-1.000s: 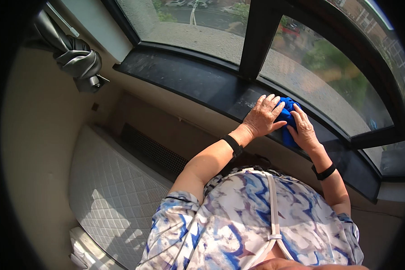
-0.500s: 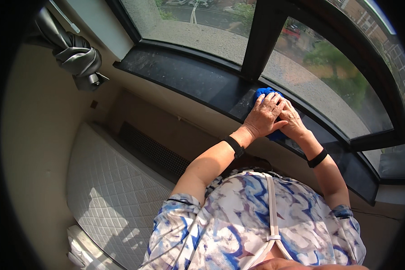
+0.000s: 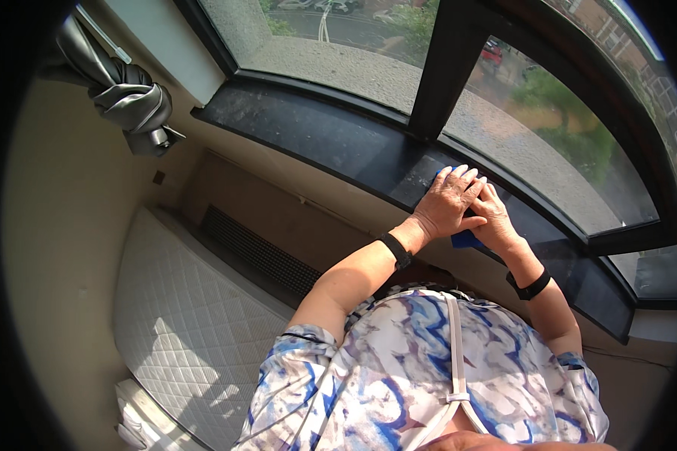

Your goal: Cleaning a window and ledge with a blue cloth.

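A blue cloth [image 3: 466, 240] is bunched under both hands on the dark window sill [image 3: 308, 128], mostly hidden by them. My left hand [image 3: 445, 204] presses on it, fingers together and pointing toward the window, the thumb reaching across to the other hand. Close against it, my right hand [image 3: 493, 219] bears down on the cloth too, its fingertips partly behind the left fingers. Only scraps of blue show past the fingertips and below the palms. Pale dusty specks mark the sill just left of the cloth.
Behind the sill stands a dark window frame [image 3: 450, 75] with glass panes. A knotted grey curtain [image 3: 137, 105] hangs at the far left. Below the sill, a light quilted mattress [image 3: 180, 323] leans beside a dark perforated panel [image 3: 259, 252].
Both hands have come slightly back toward me with the cloth, away from the window frame. Less blue shows at the fingertips now. The view has shifted a little.
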`<state>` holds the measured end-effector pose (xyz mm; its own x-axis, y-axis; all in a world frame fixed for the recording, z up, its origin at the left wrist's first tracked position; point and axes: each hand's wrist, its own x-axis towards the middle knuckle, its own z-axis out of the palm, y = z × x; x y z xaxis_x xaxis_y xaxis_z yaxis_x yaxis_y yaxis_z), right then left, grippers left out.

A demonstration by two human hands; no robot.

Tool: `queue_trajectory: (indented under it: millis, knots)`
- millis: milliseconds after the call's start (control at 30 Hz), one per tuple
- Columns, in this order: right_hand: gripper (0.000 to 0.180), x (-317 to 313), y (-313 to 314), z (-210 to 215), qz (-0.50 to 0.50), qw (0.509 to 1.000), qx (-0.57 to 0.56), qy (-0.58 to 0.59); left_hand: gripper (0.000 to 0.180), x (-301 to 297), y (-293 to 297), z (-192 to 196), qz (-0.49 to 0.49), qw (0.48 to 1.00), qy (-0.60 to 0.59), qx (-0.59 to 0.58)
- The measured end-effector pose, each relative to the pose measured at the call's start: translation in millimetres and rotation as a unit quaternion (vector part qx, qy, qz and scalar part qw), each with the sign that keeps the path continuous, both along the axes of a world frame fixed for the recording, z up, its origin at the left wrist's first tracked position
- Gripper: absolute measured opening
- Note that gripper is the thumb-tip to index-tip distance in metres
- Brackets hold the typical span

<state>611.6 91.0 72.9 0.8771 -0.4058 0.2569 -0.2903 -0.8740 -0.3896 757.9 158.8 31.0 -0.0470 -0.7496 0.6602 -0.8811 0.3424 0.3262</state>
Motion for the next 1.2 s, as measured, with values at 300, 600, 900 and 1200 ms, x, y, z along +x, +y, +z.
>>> queue_trajectory:
  millis: [300,600,900,1200]
  knots:
    - [0.047,-11.4,6.2,18.1,-0.098,0.992,-0.062,-0.057,0.082,-1.2,2.4,4.5,-0.019,1.000,0.007,-0.006]
    - [0.035,32.1,-31.6,5.0,-0.149,0.975,-0.166,-0.012,0.087,-0.3,3.0,2.1,-0.003,0.999,0.006,-0.043]
    - [0.033,38.4,-33.7,-6.0,-0.120,0.967,-0.219,0.045,0.088,0.2,1.9,0.2,-0.007,1.000,0.017,-0.001]
    - [0.039,-12.8,-31.4,3.6,-0.185,0.967,-0.169,0.039,0.083,-1.0,-0.4,0.7,-0.030,0.999,0.023,0.011]
